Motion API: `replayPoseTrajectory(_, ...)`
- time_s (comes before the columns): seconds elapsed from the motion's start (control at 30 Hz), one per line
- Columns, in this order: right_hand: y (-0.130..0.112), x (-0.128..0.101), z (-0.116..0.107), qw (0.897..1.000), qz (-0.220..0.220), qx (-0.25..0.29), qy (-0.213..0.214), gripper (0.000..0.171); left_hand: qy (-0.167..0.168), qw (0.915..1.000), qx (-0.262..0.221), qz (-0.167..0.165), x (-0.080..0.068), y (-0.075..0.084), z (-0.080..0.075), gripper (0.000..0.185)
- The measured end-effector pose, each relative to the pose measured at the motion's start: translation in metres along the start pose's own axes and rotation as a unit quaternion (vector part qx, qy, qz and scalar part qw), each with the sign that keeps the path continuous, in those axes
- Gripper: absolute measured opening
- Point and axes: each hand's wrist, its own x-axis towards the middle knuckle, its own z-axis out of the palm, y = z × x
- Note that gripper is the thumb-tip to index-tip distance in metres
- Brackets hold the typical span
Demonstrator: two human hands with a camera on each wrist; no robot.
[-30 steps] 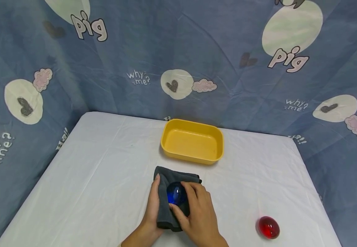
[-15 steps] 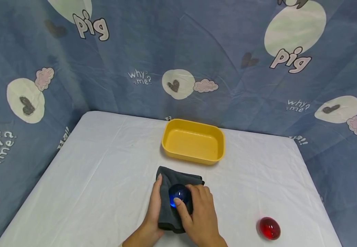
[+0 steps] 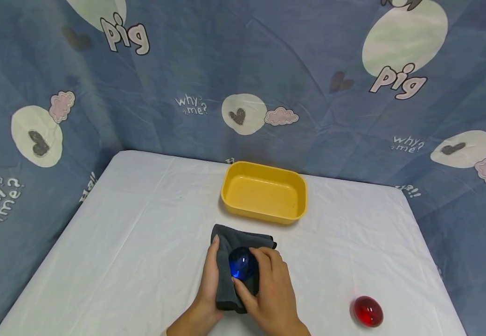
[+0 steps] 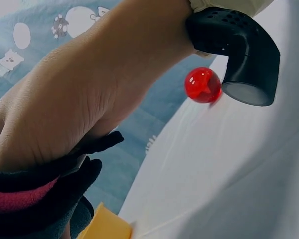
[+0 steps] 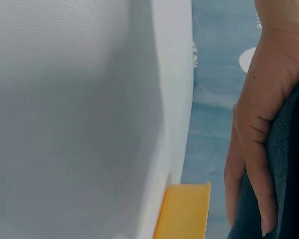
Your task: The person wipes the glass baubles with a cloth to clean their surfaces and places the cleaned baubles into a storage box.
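Note:
My left hand (image 3: 210, 273) holds a folded dark grey cloth (image 3: 243, 241) at the near middle of the white table (image 3: 142, 224), thumb lying along the cloth's left edge. A shiny blue ball (image 3: 241, 264) sits in the cloth, and my right hand (image 3: 268, 284) grips it with thumb and fingers curled round it. In the right wrist view the left hand (image 5: 251, 134) lies against the cloth (image 5: 289, 169). In the left wrist view the right hand (image 4: 65, 114) is pressed on the cloth (image 4: 45, 199).
A yellow tub (image 3: 264, 191), with nothing in it, stands just beyond the cloth near the table's far edge. A red ball (image 3: 367, 311) lies at the near right, also the red ball (image 4: 203, 84) in the left wrist view. Patterned blue fabric (image 3: 310, 70) hangs behind and at both sides.
My right thumb slid over the blue ball and back, turning it a little against the cloth. The left hand, tub and red ball stayed put.

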Motion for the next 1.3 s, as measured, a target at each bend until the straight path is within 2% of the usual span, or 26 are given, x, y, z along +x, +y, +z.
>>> replayPoseTrajectory(0.23, -0.0028, 0.0029, -0.0032, 0.999, 0.023, 0.005, -0.029, 0.061, 0.015, 0.9998, 0.010, -0.009, 0.0003, -0.0012, -0.0034, 0.098)
replayPoseTrajectory(0.4, -0.0022, 0.0043, -0.0027, 0.999, 0.024, 0.015, -0.023, 0.059, 0.010, 0.9999, 0.006, -0.005, 0.0002, -0.0011, -0.0027, 0.096)
replayPoseTrajectory(0.7, -0.0019, 0.0042, -0.0013, 0.998, 0.061, 0.008, -0.023, 0.045, 0.016, 0.9995, 0.021, -0.014, -0.0016, -0.0031, -0.0031, 0.098)
replayPoseTrajectory(0.87, -0.0036, 0.0033, 0.0002, 0.996, 0.075, 0.008, -0.056, 0.049, 0.023, 0.9995, 0.019, -0.012, -0.0005, -0.0031, -0.0043, 0.096)
replayPoseTrajectory(1.0, -0.0031, 0.0016, 0.0019, 0.996, 0.055, 0.001, -0.070, 0.061, 0.029, 0.9992, 0.026, -0.002, 0.0012, -0.0008, -0.0055, 0.097)
replayPoseTrajectory(1.13, -0.0018, 0.0015, 0.0025, 0.999, 0.027, -0.001, -0.046, 0.078, 0.021, 0.9995, 0.022, -0.003, 0.0008, 0.0002, -0.0042, 0.098)
replayPoseTrajectory(1.2, -0.0013, 0.0023, 0.0021, 0.999, 0.013, 0.003, -0.033, 0.079, 0.014, 0.9998, 0.016, -0.002, 0.0006, 0.0004, -0.0029, 0.097)
replayPoseTrajectory(1.3, -0.0011, 0.0037, 0.0008, 1.000, -0.001, 0.012, -0.023, 0.071, 0.009, 0.9999, 0.010, 0.002, 0.0006, 0.0005, -0.0014, 0.096)
